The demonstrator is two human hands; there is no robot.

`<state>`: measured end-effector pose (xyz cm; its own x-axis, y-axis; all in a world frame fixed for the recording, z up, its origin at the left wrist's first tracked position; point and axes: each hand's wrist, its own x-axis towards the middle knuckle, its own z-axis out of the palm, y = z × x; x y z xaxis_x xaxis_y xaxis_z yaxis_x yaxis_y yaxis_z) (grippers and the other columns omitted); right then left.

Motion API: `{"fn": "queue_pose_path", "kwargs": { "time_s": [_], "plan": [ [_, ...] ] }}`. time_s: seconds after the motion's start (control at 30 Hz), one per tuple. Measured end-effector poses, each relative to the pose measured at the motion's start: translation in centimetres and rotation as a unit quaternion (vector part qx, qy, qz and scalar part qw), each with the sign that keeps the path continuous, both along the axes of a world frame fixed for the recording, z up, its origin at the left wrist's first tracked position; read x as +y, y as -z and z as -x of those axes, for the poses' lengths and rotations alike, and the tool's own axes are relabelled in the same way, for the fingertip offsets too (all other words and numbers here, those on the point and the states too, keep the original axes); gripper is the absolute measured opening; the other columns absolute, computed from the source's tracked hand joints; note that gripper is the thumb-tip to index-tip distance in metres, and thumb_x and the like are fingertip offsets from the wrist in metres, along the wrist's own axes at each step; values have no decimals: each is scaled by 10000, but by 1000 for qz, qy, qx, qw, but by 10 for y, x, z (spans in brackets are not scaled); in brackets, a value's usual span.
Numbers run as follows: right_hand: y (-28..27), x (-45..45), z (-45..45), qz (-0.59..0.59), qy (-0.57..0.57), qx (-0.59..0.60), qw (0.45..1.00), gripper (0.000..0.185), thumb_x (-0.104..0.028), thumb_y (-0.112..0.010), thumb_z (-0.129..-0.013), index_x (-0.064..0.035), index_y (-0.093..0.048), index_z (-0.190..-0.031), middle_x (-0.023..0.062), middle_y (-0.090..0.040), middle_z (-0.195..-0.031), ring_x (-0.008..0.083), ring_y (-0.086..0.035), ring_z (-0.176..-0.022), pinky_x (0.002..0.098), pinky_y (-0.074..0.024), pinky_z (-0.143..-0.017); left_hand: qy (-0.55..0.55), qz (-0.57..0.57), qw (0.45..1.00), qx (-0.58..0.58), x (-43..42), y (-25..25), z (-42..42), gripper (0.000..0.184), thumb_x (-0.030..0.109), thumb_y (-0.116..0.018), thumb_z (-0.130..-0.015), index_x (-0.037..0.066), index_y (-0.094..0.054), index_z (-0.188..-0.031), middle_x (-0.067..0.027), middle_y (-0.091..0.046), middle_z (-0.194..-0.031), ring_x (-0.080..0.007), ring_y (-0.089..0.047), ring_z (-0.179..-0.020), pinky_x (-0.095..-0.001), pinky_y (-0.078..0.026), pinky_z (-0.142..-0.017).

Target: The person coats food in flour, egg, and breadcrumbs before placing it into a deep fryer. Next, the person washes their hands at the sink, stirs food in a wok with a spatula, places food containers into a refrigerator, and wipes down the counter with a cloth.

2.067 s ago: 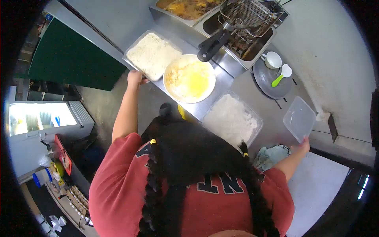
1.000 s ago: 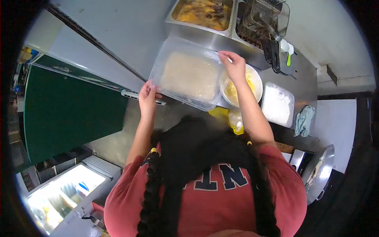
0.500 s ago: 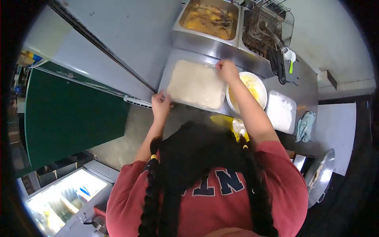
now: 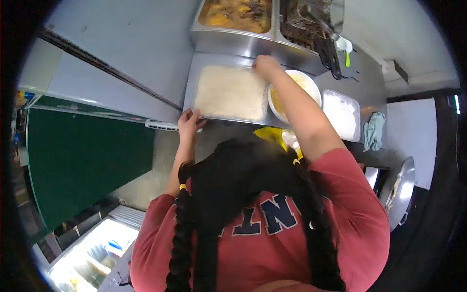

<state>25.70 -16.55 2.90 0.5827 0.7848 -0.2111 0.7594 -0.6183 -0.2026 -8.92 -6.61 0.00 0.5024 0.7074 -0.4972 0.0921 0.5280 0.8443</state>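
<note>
A clear plastic tray (image 4: 265,103) filled with smooth, pale beige powder or crumbs lies on the steel counter. My left hand (image 4: 189,123) is closed at its near left corner, fingers bent against the rim. At the far right corner, my right hand (image 4: 265,66) is closed on the rim, its fingertips partly hidden behind the hand. My right forearm crosses over a white bowl (image 4: 315,88) with yellowish contents. Farther right stands a second clear tray (image 4: 359,121) holding white powder.
Behind the trays is a steel fryer (image 4: 233,41) with food in bubbling oil. Wire baskets with black handles (image 4: 331,61) rest at its right. A yellow bag (image 4: 270,136) sits by the counter's front edge, and a pale green cloth (image 4: 374,130) at the right end.
The camera view has shifted and turned slightly, so the counter appears farther up and left. Both hands remain at the same two corners of the tray.
</note>
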Motion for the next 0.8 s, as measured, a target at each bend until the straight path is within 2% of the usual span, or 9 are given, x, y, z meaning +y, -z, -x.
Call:
{"fn": "queue_pose_path", "kwargs": {
  "time_s": [0.23,0.33,0.4,0.47,0.57,0.6,0.7,0.77,0.8],
  "plan": [
    [-8,4,53,-44,-98,10,994,222,-222,-545,-818,-112,-731,-868,144,-692,-957,334,-659,-889,448,-514,-803,-6,39,999,-20,-5,24,63,308,83,-565,-862,-17,-485,-1142,-91,-553,-956,-218,-588,-931,-438,-529,-861],
    [-8,4,75,-39,-88,13,995,219,-198,-565,-795,-121,-731,-915,142,-690,-949,322,-653,-922,434,-514,-812,46,198,970,-131,0,32,79,421,70,-506,-795,-15,-472,-1205,-128,-569,-1189,-303,-565,-1063,-490,-450,-932],
    [-4,-4,87,-33,-93,8,995,242,-173,-583,-779,-124,-727,-968,151,-683,-979,322,-649,-943,424,-519,-812,63,199,972,-112,5,41,87,479,77,-509,-788,-30,-446,-1250,-148,-544,-1238,-311,-535,-1122,-473,-425,-970],
    [-18,-17,99,-195,-119,-59,972,332,-150,-607,-778,-98,-677,-1098,148,-648,-1063,328,-619,-1010,422,-506,-842,82,199,971,-103,5,38,84,538,85,-512,-781,-45,-420,-1295,-168,-519,-1286,-318,-504,-1182,-457,-401,-1008],
    [-41,-53,125,-368,-68,-33,927,440,-153,-659,-766,-84,-614,-1198,140,-614,-1117,334,-592,-1039,396,-496,-875,64,190,972,-124,-12,28,99,571,97,-524,-754,-61,-416,-1292,-169,-516,-1296,-311,-507,-1184,-441,-398,-1018],
    [-55,-70,138,-367,-70,-31,927,440,-153,-659,-766,-84,-614,-1198,140,-614,-1117,334,-592,-1039,396,-496,-875,59,192,971,-128,-16,25,108,530,80,-531,-744,-46,-457,-1254,-159,-549,-1249,-302,-539,-1141,-449,-425,-985],
    [-64,-113,160,-335,73,97,934,403,-168,-656,-830,-28,-594,-1203,125,-635,-1033,264,-630,-934,358,-493,-862,61,215,959,-174,-23,19,126,596,65,-544,-701,-27,-457,-1284,-171,-561,-1240,-320,-553,-1139,-446,-443,-985],
    [-29,-131,164,-387,203,378,816,443,-271,-668,-843,16,-593,-1173,137,-653,-1048,223,-638,-927,324,-502,-828,73,195,970,-122,-31,-24,125,678,65,-544,-667,-34,-427,-1327,-187,-550,-1262,-346,-544,-1158,-442,-425,-1014],
    [-37,-134,162,-388,207,376,815,443,-271,-668,-843,16,-593,-1173,137,-653,-1048,223,-638,-927,324,-502,-828,86,147,980,-99,-36,-44,119,718,71,-545,-636,-67,-416,-1329,-201,-544,-1274,-359,-542,-1170,-442,-411,-1033]
  ]
}}
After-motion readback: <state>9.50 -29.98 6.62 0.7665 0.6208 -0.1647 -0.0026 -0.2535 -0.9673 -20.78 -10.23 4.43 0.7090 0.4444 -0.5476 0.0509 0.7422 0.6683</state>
